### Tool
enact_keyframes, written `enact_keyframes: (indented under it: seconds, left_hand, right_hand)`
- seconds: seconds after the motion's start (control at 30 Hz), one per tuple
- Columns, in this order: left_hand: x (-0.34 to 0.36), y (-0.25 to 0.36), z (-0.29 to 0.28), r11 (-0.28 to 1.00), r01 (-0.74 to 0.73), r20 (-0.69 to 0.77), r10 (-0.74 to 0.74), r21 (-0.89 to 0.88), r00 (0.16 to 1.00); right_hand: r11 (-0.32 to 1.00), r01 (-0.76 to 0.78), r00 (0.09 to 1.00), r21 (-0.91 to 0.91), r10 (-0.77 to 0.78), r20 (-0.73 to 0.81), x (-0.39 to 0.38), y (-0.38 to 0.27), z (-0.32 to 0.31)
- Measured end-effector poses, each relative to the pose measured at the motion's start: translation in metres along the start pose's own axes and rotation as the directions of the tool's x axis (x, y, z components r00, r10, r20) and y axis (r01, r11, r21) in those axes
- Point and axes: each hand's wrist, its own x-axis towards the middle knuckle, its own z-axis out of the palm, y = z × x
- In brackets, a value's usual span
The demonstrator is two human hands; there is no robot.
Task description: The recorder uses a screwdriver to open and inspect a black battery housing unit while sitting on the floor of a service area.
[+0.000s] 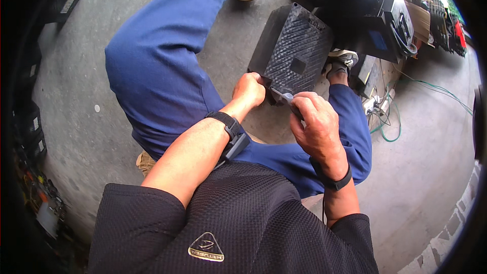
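A black plastic box point(304, 38) with a ribbed, diamond-patterned face and a square recess lies tilted on the floor between my legs. My left hand point(249, 90) is closed at its near left corner, fingers curled over a dark edge there. What the fingertips press on is partly hidden. My right hand point(318, 124) is wrapped round a screwdriver point(287, 97) with a thin metal shaft, a pale translucent collar and a dark handle. Its shaft points left toward the box's near end, close to my left hand. Whether the tip touches the box I cannot tell.
More black boxes point(362, 25) are stacked behind and to the right, beside cardboard point(420, 20). A power strip point(373, 105) and green cable point(437, 89) lie right of my right leg. Dark cases point(62, 4) line the far left; rubble blocks point(449, 228) edge the lower right.
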Motion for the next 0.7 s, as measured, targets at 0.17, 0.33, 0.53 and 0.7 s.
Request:
enact_keyframes:
  seconds: [0.17, 0.33, 0.53, 0.7]
  left_hand:
    - [0.004, -0.001, 0.003, 1.000, 0.016, 0.012, -0.016, -0.021, 1.000]
    - [0.008, -0.005, 0.004, 0.999, 0.012, 0.011, -0.012, -0.033, 1.000]
    - [0.014, -0.014, 0.009, 0.996, -0.091, -0.047, 0.091, -0.003, 0.995]
    - [0.012, -0.011, 0.007, 0.996, -0.089, -0.047, 0.089, 0.002, 0.995]
  right_hand:
    - [1.000, -0.027, 0.999, 0.001, 0.027, -0.020, -0.006, -0.003, -0.012]
    - [0.999, -0.045, 0.999, 0.020, 0.046, -0.024, -0.009, -0.004, -0.016]
    - [0.999, -0.046, 0.998, 0.026, 0.047, -0.043, -0.012, -0.004, -0.019]
    - [0.998, -0.046, 0.998, 0.033, 0.048, -0.043, -0.012, -0.003, -0.019]
